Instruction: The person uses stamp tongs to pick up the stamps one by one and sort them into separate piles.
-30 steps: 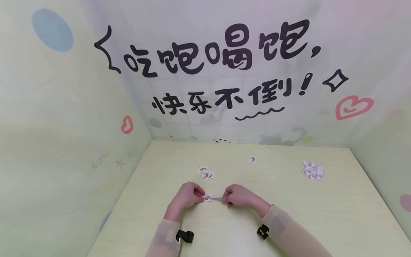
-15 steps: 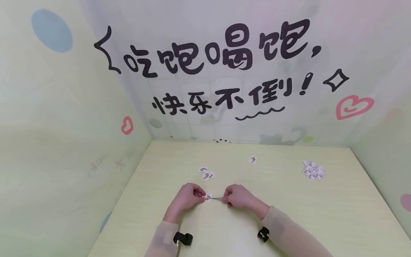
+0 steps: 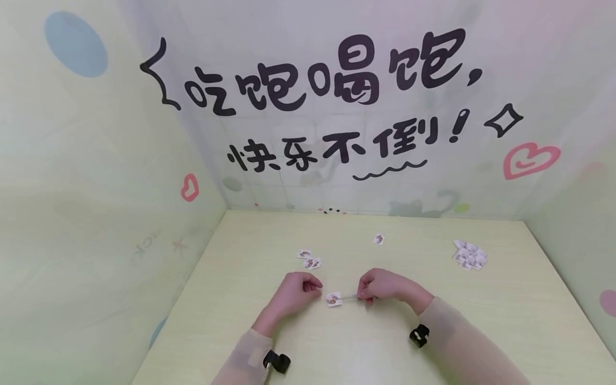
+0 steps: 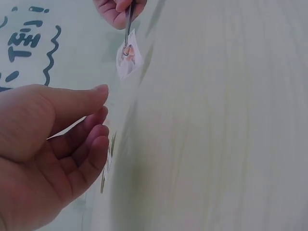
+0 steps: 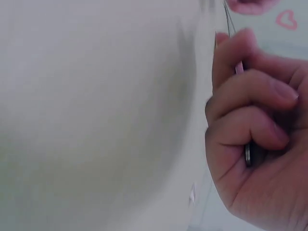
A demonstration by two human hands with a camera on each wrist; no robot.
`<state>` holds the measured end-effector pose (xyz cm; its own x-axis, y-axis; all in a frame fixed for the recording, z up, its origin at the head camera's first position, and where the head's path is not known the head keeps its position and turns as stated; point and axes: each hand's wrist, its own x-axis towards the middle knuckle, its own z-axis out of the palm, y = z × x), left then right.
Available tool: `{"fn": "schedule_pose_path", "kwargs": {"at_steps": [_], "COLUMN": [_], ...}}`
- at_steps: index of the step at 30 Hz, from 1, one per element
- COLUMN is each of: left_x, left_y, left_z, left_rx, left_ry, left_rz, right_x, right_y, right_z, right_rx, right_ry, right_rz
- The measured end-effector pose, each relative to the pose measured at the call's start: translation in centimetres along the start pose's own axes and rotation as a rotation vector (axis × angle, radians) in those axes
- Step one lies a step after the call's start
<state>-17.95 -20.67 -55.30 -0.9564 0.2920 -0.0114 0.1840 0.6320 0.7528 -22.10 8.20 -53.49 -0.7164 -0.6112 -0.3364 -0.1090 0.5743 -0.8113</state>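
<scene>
My right hand holds a pair of slim metal tweezers, its fingers curled round them. At the tweezers' tips is a small playing card with a coloured figure on white, held over the table in front of me. The left wrist view shows this card apart from my left hand. Nothing is between the left fingers, which are loosely bent with the thumb a little away from them. In the right wrist view the card is hidden; the curled fingers cover most of the tweezers.
Beyond the left hand lie a few small cards, some overlapping. Another single card lies farther back. A pile of small cards sits at the back right of the pale table. Printed walls enclose the table's back and sides.
The left fingers have let go of the card's edge. My right hand has moved right, drawing the card along in the tweezers; the left hand has shifted slightly right.
</scene>
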Motion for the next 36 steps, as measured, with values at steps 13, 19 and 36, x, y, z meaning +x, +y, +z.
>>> {"fn": "schedule_pose_path", "kwargs": {"at_steps": [13,19,36], "left_x": [3.4,4.5,4.3], "left_y": [2.7,3.0,3.8], "left_z": [3.4,3.9,5.2], "left_rx": [0.081,0.147,0.065], "left_ry": [-0.245,-0.326,-0.192], "left_rz": [0.211,0.237,0.04], "right_x": [-1.3,-1.0,-2.8], "right_y": [0.9,1.1,2.9], "right_z": [-2.8,-2.9,-1.1], "right_rx": [-0.156,-0.164,-0.016], "right_ry": [-0.065,-0.055,0.042], "right_rz": [0.091,0.14,0.021]}}
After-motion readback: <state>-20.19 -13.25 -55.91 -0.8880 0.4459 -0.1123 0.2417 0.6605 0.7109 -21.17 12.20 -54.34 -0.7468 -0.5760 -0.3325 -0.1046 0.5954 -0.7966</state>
